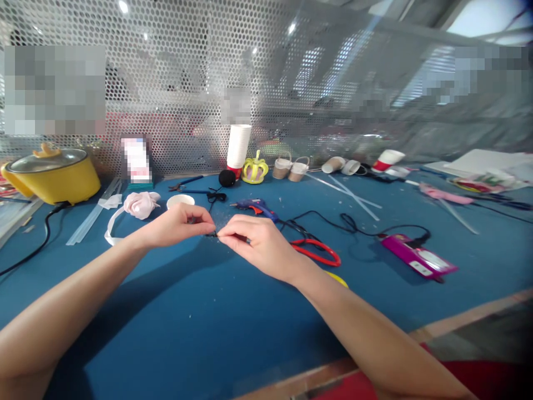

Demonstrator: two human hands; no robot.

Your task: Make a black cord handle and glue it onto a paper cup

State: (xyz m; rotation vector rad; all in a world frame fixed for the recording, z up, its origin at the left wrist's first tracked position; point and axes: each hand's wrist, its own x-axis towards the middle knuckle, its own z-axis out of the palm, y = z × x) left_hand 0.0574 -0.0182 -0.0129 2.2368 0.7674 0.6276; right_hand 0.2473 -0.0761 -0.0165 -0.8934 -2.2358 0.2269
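My left hand (183,224) and my right hand (254,240) meet fingertip to fingertip above the middle of the blue table (200,333). Both are pinched around a small dark piece (211,234), thin like a cord, mostly hidden by the fingers. Just behind the hands lies a black cord bundle (216,196), near a black round ball (227,178). A blue glue gun (256,207) rests behind my right hand. Beyond my left hand are a white round lid or cup (180,201) and a pale pink fabric rose (142,205) with a white ribbon.
Yellow pot (58,175) at left, pliers (187,184), stacked paper cups (239,147) and yellow crown-shaped item (255,169) at the back. Red-handled tool (318,256) beside my right wrist. Purple power strip (416,256), pink glue gun (445,194) and cables at right.
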